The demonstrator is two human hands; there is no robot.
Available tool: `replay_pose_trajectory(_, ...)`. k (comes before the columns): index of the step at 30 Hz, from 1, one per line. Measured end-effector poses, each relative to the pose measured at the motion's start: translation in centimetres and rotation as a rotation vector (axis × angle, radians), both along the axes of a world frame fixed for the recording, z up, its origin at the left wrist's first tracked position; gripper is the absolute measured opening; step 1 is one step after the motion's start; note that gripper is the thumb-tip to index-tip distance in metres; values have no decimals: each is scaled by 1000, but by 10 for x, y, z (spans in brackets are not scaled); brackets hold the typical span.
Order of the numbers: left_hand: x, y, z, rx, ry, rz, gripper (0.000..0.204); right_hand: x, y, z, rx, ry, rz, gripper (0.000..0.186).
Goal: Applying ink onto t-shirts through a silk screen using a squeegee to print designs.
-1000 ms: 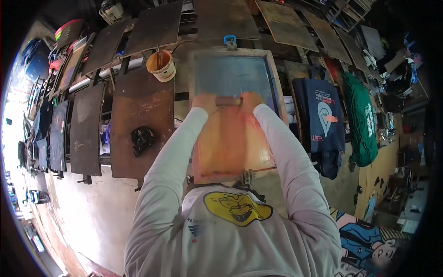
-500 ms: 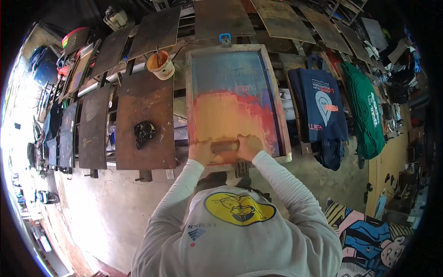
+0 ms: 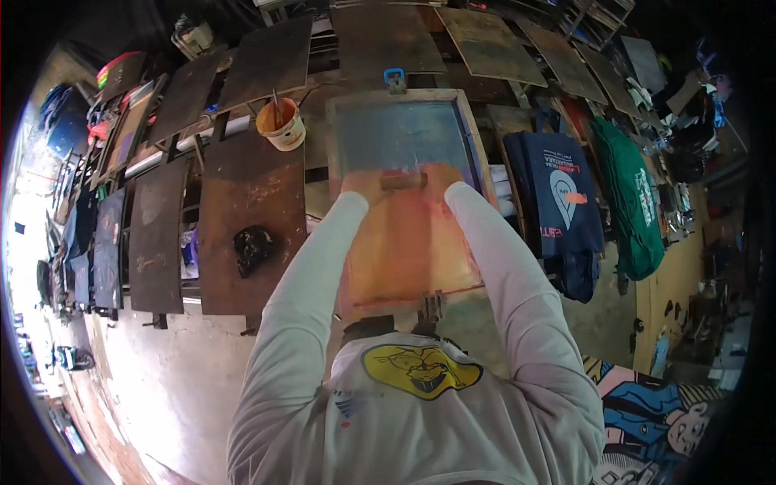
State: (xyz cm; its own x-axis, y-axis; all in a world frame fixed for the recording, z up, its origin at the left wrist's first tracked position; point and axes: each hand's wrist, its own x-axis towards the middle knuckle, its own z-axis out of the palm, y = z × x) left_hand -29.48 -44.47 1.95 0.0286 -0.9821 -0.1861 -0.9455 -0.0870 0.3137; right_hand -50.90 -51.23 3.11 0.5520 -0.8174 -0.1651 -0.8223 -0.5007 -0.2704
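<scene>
A wooden squeegee [image 3: 404, 182] lies across the mesh of a wood-framed printing screen [image 3: 478, 149], about midway along it. My left hand [image 3: 363, 185] is closed round the squeegee's left end, and my right hand [image 3: 440, 178] grips its right end. Both arms stretch forward over the screen. Orange and red ink [image 3: 408, 250] covers the mesh on the near side of the squeegee; beyond it the mesh looks blue-grey. Metal clamps hold the frame: one with a blue handle [image 3: 394, 79] at the far edge, another [image 3: 432, 305] at the near edge.
A tub of orange ink [image 3: 284, 133] with a stick in it stands on a brown board [image 3: 242, 186] at the left, near a black crumpled lump [image 3: 254, 250]. Navy bags [image 3: 558, 194] and green cloth [image 3: 629, 194] lie at the right. More boards [image 3: 388, 40] line the far side.
Both hands have pushed the squeegee from the near end of the screen forward to about its middle. The red ink that lay mid-screen is now spread differently, and my view has shifted slightly.
</scene>
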Motion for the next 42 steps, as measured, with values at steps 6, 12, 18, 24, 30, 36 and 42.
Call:
replay_pose_trajectory(6, 12, 33, -21, -93, 55, -198, 55, -12, 36, -61, 28, 2, -52, 29)
replay_pose_trajectory(12, -8, 132, -11, 141, 13, -223, 56, -34, 135, -43, 122, -21, -76, 23)
replay_pose_trajectory(18, 26, 61, -20, -239, 13, -225, 53, 0, 52, -13, -6, 25, 51, 20)
replay_pose_trajectory(24, 52, -9, -12, -57, -55, -120, 54, 41, -21, -36, -84, 8, 47, 21)
replay_pose_trajectory(30, 26, 38, -36, -243, -58, -68, 59, 18, 20, -70, -70, -22, -40, 21)
replay_pose_trajectory(36, -9, 137, -49, -207, -150, -74, 63, -19, 118, -65, -3, 9, 16, 19)
replay_pose_trajectory(42, -51, 227, -18, -47, -73, 18, 59, -51, 195, -40, 21, 62, 111, 27)
